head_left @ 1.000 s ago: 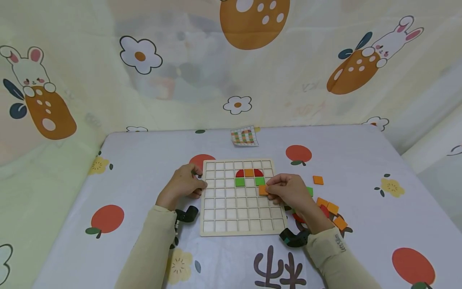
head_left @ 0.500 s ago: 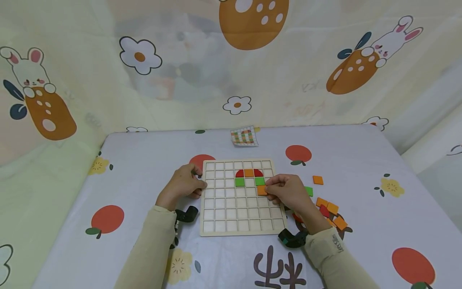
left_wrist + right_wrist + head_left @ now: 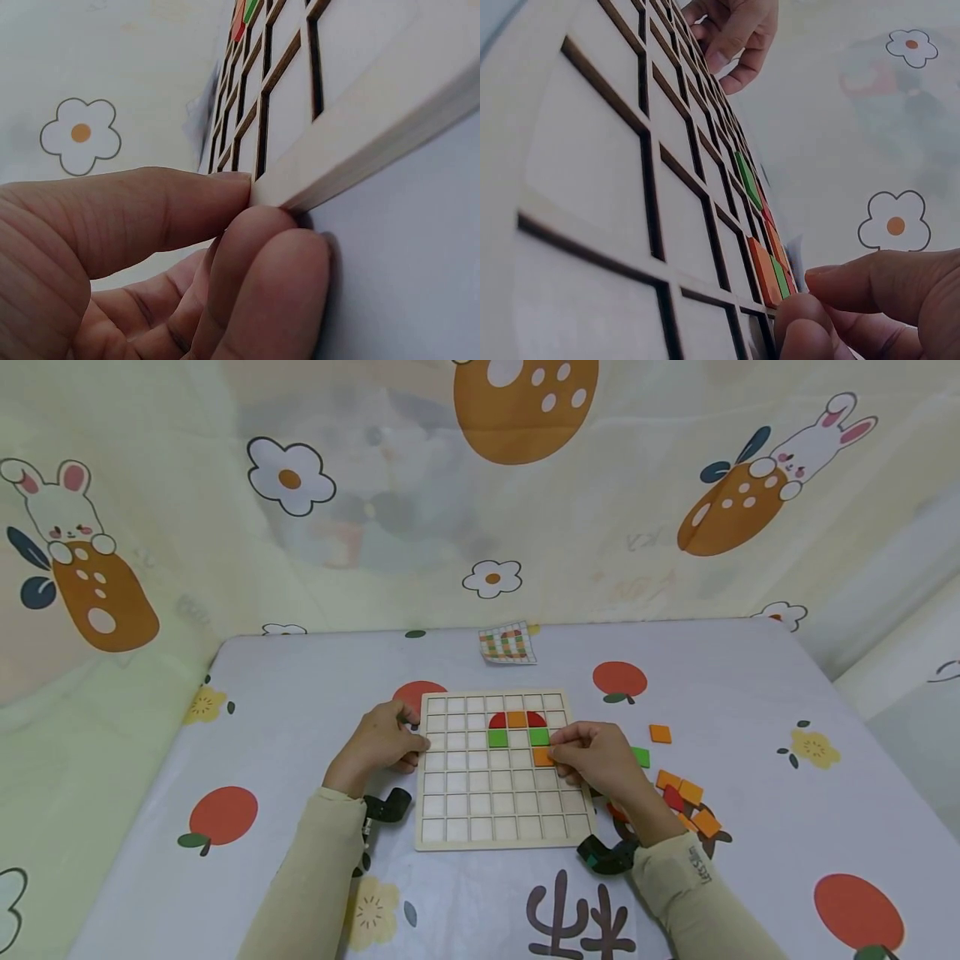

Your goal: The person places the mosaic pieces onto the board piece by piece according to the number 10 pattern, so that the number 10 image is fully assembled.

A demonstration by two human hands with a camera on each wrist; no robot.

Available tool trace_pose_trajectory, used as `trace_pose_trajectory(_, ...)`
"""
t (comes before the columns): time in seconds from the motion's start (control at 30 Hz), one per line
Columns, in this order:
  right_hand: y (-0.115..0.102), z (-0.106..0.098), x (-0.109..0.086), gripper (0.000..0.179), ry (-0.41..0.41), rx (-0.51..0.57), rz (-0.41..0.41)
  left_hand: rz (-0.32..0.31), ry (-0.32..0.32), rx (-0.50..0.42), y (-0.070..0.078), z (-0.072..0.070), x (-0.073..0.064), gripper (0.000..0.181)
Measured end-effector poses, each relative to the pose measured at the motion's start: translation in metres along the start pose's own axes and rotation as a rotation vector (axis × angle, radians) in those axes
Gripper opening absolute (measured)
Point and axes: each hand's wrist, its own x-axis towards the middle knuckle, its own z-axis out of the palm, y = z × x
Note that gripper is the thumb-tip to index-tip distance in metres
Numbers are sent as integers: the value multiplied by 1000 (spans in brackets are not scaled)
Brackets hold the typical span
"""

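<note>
A wooden grid board (image 3: 457,839) lies on the table. Thumb and fingers of my left hand (image 3: 377,739) grip its left edge, the thumb on top in the left wrist view. My right hand (image 3: 600,756) pinches the right side of an orange square tile (image 3: 543,757), which lies at a cell under the right green tile (image 3: 539,737). Above that sit a red quarter-round tile (image 3: 536,719), another orange tile (image 3: 516,719) and a second red quarter-round (image 3: 498,720). A left green tile (image 3: 498,738) lies below the latter. Fingers partly hide the pinched tile's edge in the right wrist view.
Right of the board lies a loose pile of orange and red tiles (image 3: 691,792), partly behind the right forearm. A single orange tile (image 3: 660,734) and a green tile (image 3: 641,757) lie nearby. A printed pattern card (image 3: 507,644) rests behind the board.
My right hand and the orange tile have shifted slightly left, and the tile now lines up more closely under the green one. The left hand stays at the board's edge.
</note>
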Motion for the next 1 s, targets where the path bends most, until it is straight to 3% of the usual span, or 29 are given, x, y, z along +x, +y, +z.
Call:
trace_pose_trajectory(0.27, -1, -8, -2, 24, -24, 15, 0, -7, -8, 4, -1, 2, 2, 33)
trace_pose_trajectory(0.37, -3, -24, -5, 29, 3, -30, -10, -11, -14, 1, -2, 4, 2, 34)
trace_pose_trajectory(0.5, -2, -57, -5, 33, 105, -131, -13, -13, 2, -2, -2, 4, -1, 32)
trace_pose_trajectory(0.63, 8, -93, -2, 39, 213, -223, 43, -6, 7, -8, -1, 2, -2, 32)
trace_pose_trajectory(0.77, 20, -118, 1, 47, 250, -290, 152, -3, 2, -8, 0, 1, -3, 32)
trace_pose_trajectory(1.0, 26, -128, 3, 51, 233, -321, 268, -6, 7, 1, 1, 1, -2, 32)
